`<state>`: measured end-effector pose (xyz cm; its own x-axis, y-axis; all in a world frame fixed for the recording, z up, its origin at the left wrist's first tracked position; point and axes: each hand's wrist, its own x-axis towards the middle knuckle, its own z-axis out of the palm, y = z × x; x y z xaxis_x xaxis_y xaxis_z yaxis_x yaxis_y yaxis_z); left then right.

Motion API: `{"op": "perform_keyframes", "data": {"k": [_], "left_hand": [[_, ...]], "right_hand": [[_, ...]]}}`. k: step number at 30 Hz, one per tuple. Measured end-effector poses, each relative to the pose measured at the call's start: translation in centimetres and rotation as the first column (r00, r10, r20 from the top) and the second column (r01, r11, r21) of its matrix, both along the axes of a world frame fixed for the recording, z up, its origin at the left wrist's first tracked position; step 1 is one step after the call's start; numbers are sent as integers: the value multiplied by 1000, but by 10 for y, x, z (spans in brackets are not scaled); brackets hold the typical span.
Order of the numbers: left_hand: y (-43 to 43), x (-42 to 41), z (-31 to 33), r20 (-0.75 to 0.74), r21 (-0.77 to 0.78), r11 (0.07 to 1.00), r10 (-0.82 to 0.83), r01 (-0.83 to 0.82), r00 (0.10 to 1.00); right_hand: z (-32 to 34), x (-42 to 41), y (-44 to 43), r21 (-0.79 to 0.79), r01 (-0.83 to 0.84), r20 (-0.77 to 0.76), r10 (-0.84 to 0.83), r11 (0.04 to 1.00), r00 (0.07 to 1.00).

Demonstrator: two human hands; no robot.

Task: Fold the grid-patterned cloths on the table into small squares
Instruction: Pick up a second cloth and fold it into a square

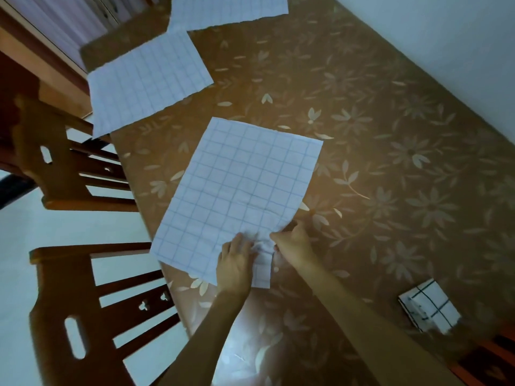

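— Pinching the near corner of the white cloth with the pale blue grid (pixel 237 188), are they?

— Yes. That cloth lies spread flat at the centre of the frame on the brown surface with the pale flower print (pixel 376 140). The left hand (pixel 235 264) and the right hand (pixel 294 242) meet at its lower right corner, where the fabric is bunched. Each grip looks closed on that bunched fabric, fingers curled into it.

— What could go wrong?

— Both hands hold one small patch, so lifting from there would likely drag the cloth askew and leave the edges unmatched. The wrinkles at the corner could get pressed into the fold.

— And what else is there?

— Two more flat grid cloths: one at upper left (pixel 147 82), its corner hanging past the surface edge, and another at the top edge (pixel 228 9). A folded white square with dark grid lines (pixel 429 305) sits at lower right, well apart. Two dark wooden chairs (pixel 83 302) stand along the left side. Nothing lies on the centre cloth to block a fold.
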<state>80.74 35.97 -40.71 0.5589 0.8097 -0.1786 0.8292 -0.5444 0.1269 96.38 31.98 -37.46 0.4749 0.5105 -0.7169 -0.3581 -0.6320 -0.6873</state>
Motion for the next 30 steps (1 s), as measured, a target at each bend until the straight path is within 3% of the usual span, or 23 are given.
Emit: {"op": "perform_keyframes", "data": {"k": [4,8,10,12,14,17,22,30], "left_hand": [[-12,0,5,136,-89,996,39,-27,990],[-35,-3,18,271,-402,908,-8,120,963],[-43,-7,24,315,-522,844,57,123,947],[-44,-14,25,312,-516,856,157,28,937],[-36,-21,20,317,-381,918,243,-112,917],[-12,-26,13,278,-183,914,402,-363,872],[24,-33,6,120,-77,866,501,-495,857],[51,-1,42,-182,-332,792,479,-513,859]], "right_hand": [[-5,3,-1,-44,-35,-10,35,998,999],[4,8,-10,-32,-57,207,62,998,976],[8,13,-17,-15,-107,285,107,994,953],[7,18,-26,-39,-149,272,154,988,950],[2,24,-39,-64,-169,248,180,983,952],[-2,33,-58,-156,-176,278,214,972,937],[-15,39,-86,-259,-103,346,192,960,919],[4,63,-70,-21,46,424,-33,999,905]]}}
